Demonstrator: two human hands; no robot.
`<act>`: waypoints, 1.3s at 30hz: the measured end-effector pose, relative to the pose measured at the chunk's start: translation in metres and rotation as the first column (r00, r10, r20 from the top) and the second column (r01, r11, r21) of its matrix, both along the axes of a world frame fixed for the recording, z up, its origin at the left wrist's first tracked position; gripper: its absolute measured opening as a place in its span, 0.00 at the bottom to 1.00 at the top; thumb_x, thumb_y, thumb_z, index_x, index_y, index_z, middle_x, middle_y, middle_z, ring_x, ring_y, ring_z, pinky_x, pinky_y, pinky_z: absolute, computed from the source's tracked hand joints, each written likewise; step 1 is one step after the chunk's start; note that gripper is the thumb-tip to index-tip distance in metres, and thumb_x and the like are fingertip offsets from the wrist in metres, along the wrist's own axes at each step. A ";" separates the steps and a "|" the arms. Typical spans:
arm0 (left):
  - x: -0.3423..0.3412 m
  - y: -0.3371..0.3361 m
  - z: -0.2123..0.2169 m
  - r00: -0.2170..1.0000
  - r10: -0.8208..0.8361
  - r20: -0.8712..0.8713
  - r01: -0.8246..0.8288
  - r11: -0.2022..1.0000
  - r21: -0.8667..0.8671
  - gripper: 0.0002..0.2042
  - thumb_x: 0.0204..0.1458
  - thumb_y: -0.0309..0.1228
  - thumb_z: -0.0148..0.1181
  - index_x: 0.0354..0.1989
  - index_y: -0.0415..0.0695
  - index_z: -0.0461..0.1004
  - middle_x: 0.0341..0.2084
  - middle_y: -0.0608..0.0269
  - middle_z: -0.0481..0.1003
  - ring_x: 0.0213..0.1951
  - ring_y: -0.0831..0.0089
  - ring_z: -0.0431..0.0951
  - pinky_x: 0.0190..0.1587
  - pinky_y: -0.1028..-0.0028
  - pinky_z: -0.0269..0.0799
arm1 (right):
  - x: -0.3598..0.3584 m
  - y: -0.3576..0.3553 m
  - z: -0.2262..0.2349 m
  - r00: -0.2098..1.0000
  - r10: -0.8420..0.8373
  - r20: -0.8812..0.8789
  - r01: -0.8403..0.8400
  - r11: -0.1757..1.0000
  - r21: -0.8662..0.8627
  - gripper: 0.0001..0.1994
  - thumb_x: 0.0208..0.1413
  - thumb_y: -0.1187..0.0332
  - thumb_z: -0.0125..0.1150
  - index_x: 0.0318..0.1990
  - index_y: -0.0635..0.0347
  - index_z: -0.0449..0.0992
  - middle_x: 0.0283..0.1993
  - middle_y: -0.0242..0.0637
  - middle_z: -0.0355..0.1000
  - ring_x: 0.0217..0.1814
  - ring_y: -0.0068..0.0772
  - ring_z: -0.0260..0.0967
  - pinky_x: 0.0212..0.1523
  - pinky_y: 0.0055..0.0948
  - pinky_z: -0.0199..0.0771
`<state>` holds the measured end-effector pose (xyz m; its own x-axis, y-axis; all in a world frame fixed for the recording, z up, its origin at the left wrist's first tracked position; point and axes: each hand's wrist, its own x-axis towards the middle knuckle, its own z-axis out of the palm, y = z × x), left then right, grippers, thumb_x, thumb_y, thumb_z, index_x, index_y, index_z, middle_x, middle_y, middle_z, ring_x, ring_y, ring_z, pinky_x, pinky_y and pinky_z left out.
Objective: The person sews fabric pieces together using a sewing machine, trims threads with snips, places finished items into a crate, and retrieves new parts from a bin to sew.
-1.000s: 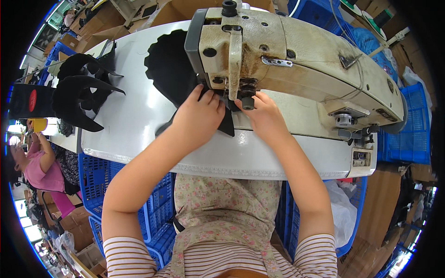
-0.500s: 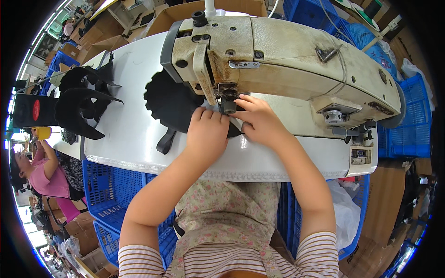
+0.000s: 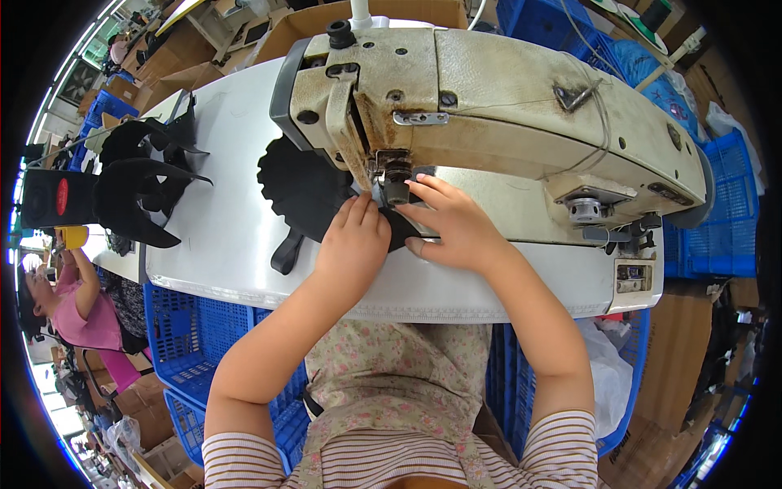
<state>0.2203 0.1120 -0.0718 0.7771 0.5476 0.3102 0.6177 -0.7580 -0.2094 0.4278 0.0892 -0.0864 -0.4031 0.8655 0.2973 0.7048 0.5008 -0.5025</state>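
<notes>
A black fabric piece [image 3: 300, 186] with a scalloped edge and a short strap lies on the white sewing table, its right part under the head of a cream sewing machine [image 3: 399, 98]. My left hand [image 3: 354, 242] presses on the piece beside the needle area, fingers bent and close together, the thumb hidden. My right hand [image 3: 454, 226] is to the right of the presser area. Its fingers are spread, with the thumb touching the fabric's right corner and the fingertips close to the round dark knob [image 3: 397, 186]. The needle itself is hidden.
Several black shaped pieces [image 3: 142, 183] hang at the table's left end. Blue plastic crates [image 3: 191, 330] stand under the front edge, more [image 3: 721, 204] at the right. A person in pink [image 3: 77, 306] works at the far left. Cardboard boxes [image 3: 660, 359] stand at right.
My left hand has shifted slightly left and down. The right thumb and index finger, close together before, have spread apart. The fabric has turned slightly.
</notes>
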 end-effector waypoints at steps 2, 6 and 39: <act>0.003 0.000 0.007 0.998 0.004 -0.065 -0.008 0.998 -0.058 0.13 0.40 0.25 0.56 0.36 0.35 0.73 0.41 0.51 0.75 0.51 0.57 0.73 0.57 0.63 0.66 | 0.000 0.001 -0.001 1.000 -0.009 0.000 0.009 1.000 0.025 0.24 0.42 0.59 0.66 0.50 0.54 0.78 0.62 0.44 0.65 0.68 0.48 0.57 0.62 0.44 0.62; 0.002 0.001 0.007 0.999 -0.030 -0.040 0.028 0.999 -0.033 0.13 0.38 0.27 0.56 0.35 0.35 0.74 0.40 0.51 0.75 0.50 0.57 0.73 0.57 0.63 0.66 | 0.000 0.000 -0.002 1.000 -0.006 0.005 0.006 1.000 -0.003 0.24 0.42 0.57 0.67 0.50 0.54 0.78 0.62 0.44 0.65 0.68 0.48 0.57 0.61 0.44 0.64; -0.006 0.039 0.000 0.999 -0.052 0.004 0.051 0.996 0.078 0.09 0.40 0.28 0.55 0.29 0.39 0.76 0.34 0.59 0.74 0.48 0.61 0.71 0.62 0.63 0.60 | -0.014 0.019 0.000 0.994 -0.112 -0.007 0.112 0.993 -0.020 0.22 0.49 0.56 0.64 0.44 0.66 0.76 0.56 0.48 0.68 0.63 0.50 0.59 0.61 0.42 0.63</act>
<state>0.2141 0.1509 -0.0720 0.8017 0.4809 0.3551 0.5796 -0.7707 -0.2649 0.4134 0.1087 -0.0866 -0.3006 0.9110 0.2824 0.7518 0.4085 -0.5175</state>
